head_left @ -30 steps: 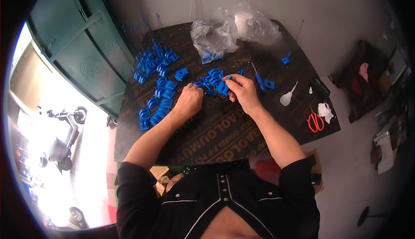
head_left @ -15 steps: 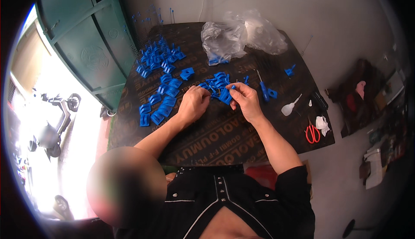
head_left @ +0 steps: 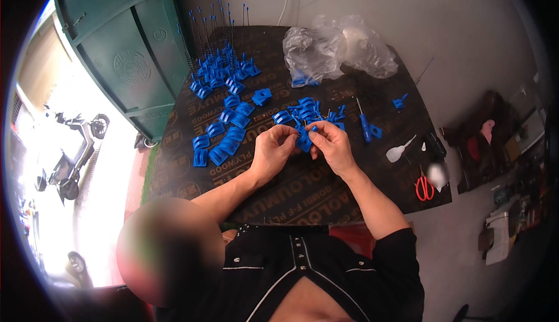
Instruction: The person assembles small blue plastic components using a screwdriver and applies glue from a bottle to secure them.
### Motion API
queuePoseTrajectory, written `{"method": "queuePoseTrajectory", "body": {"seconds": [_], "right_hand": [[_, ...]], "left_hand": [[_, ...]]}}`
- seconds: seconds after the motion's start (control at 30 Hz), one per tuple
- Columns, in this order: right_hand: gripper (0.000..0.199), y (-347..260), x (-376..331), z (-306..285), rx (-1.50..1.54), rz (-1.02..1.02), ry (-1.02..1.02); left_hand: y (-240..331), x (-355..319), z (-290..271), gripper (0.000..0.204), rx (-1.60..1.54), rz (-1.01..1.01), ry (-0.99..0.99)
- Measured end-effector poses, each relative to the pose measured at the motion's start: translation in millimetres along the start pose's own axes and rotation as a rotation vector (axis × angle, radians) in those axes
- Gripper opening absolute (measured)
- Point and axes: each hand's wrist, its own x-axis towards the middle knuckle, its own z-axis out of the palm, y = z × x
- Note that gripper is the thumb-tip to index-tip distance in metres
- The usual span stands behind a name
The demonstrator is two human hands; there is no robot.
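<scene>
A blue plastic part (head_left: 303, 142) is between my two hands, above the table's middle. My right hand (head_left: 333, 148) pinches its right side between thumb and fingers. My left hand (head_left: 272, 152) is closed, its thumb and fingertips pressed together at the part's left edge. Whatever sits between those left fingertips is too small to make out. Just beyond my hands lies a heap of blue plastic parts (head_left: 307, 110), with smaller blue pieces (head_left: 336, 114) beside it on the right.
Curved blue pieces (head_left: 229, 144) lie to the left. Behind them, blue bases with upright springs (head_left: 218, 68) crowd the table (head_left: 256, 196). Clear plastic bags (head_left: 317, 51) rest at the back. Rightward are a blue screwdriver (head_left: 365, 127), a white squeeze bottle (head_left: 400, 149) and red-handled scissors (head_left: 424, 189).
My left hand has come away from the heap and over to the blue part in my right hand, its fingertips now meeting the part. The whole view has shifted slightly.
</scene>
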Motion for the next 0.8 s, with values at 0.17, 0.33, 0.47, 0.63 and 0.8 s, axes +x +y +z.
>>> {"method": "queuePoseTrajectory", "body": {"seconds": [0.17, 0.33, 0.47, 0.63, 0.8], "right_hand": [[0.017, -0.8, -1.2, 1.7, -0.018, -0.007, -0.014], [0.016, -1.5, -1.9, 2.8, -0.025, 0.006, -0.007], [0.016, -1.3, -1.8, 3.1, -0.034, 0.008, -0.003], [0.016, 0.3, -1.8, 3.3, -0.024, 0.012, -0.004], [0.017, -0.1, -2.5, 4.8, -0.017, 0.022, 0.003]], "left_hand": [[-1.4, -0.7, 1.0, 0.012, -0.035, -0.005, 0.004], [-4.8, -1.0, 2.0, 0.013, -0.046, 0.014, 0.027], [-4.7, -1.8, 2.1, 0.013, -0.05, 0.021, 0.03], [-4.3, -2.8, 0.3, 0.013, 0.047, 0.01, -0.007], [-5.7, -3.1, 0.2, 0.013, 0.025, -0.006, -0.016]]}}
